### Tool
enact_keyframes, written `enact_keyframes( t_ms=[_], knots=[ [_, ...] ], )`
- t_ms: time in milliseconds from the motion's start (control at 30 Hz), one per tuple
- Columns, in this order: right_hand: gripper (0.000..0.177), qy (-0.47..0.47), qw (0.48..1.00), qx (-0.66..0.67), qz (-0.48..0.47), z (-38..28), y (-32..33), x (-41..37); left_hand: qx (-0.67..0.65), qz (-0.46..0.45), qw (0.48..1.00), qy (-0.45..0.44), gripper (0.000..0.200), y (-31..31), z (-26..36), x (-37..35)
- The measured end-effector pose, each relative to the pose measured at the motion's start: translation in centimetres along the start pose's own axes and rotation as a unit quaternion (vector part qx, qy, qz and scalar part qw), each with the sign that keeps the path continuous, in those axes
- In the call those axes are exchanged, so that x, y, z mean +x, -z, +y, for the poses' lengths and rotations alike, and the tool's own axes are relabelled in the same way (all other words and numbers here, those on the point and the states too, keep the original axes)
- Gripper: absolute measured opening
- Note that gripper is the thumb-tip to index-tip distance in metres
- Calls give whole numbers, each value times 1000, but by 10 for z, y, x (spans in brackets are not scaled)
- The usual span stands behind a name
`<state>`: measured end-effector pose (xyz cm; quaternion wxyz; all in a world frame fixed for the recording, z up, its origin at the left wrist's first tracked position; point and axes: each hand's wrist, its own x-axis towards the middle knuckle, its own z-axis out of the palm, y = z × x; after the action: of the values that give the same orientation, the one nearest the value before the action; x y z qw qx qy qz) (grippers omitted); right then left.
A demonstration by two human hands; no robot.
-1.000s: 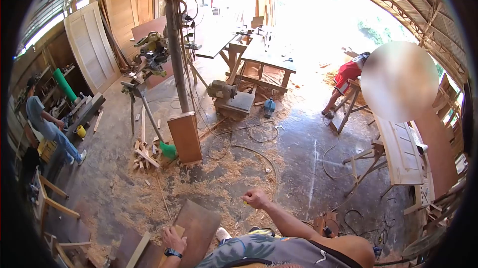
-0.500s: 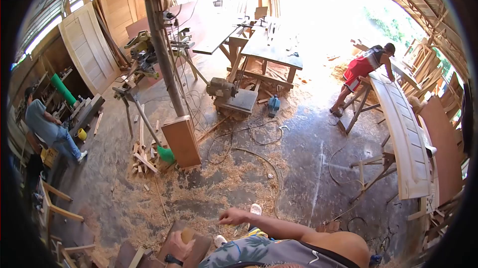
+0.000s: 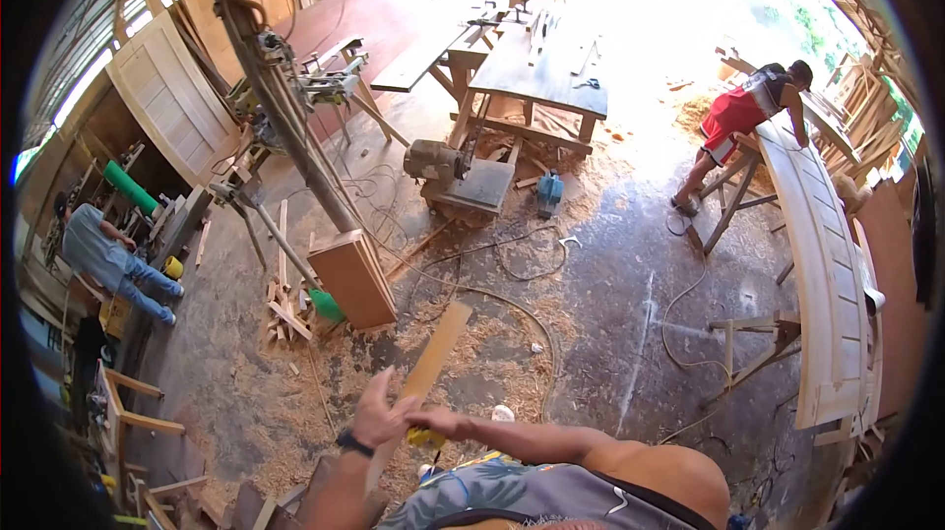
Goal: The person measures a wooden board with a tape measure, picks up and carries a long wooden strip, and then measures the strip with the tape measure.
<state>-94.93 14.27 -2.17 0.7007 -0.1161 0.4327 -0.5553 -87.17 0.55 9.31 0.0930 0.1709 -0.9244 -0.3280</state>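
My left hand [image 3: 379, 420], with a dark watch on its wrist, grips a flat strip of wood [image 3: 439, 348] near its middle, thumb raised. The strip slants up and away from my body, over the shavings on the floor. Close beside it, my right hand [image 3: 443, 421] is closed around a yellow tape measure [image 3: 425, 437], near the strip's edge. Its fingers are partly hidden. Whether any tape is pulled out cannot be made out.
A brown wooden block [image 3: 354, 279] stands at the post's foot. Cables [image 3: 532, 309] lie across the floor. A person [image 3: 743, 117] leans over a long door panel [image 3: 822, 284] at right; another person [image 3: 113, 259] stands at left. A machine [image 3: 438, 166] and worktable [image 3: 541, 77] stand ahead.
My left hand has risen with the wood strip, which now points forward. My right hand has moved slightly left, next to it. The head view has shifted a little.
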Motion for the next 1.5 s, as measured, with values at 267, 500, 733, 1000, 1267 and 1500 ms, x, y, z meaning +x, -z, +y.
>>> enact_keyframes(
  t_ms=[267, 500, 733, 1000, 1267, 1500],
  knots=[
    [40, -16, 986, 64, 151, -142, 145, -47, 61, -250, 894, 366, 88, 39, -60, -202],
    [37, -8, 980, 26, 195, -201, 210, -41, 80, -235, 856, 454, 81, 21, -76, -180],
    [50, 59, 981, 61, 172, -231, 284, -21, 93, -242, 864, 431, 73, 3, -105, -78],
    [61, -80, 812, -396, 420, -138, 469, -86, 48, -166, 967, 188, 52, -76, -70, 184],
    [69, -203, 687, -2, 698, 21, 571, -278, -91, -116, 976, 161, 44, -189, -3, 484],
    [25, -153, 665, 283, 674, -13, 570, -353, -47, -3, 998, 38, 54, -303, 110, 690]
  ],
)
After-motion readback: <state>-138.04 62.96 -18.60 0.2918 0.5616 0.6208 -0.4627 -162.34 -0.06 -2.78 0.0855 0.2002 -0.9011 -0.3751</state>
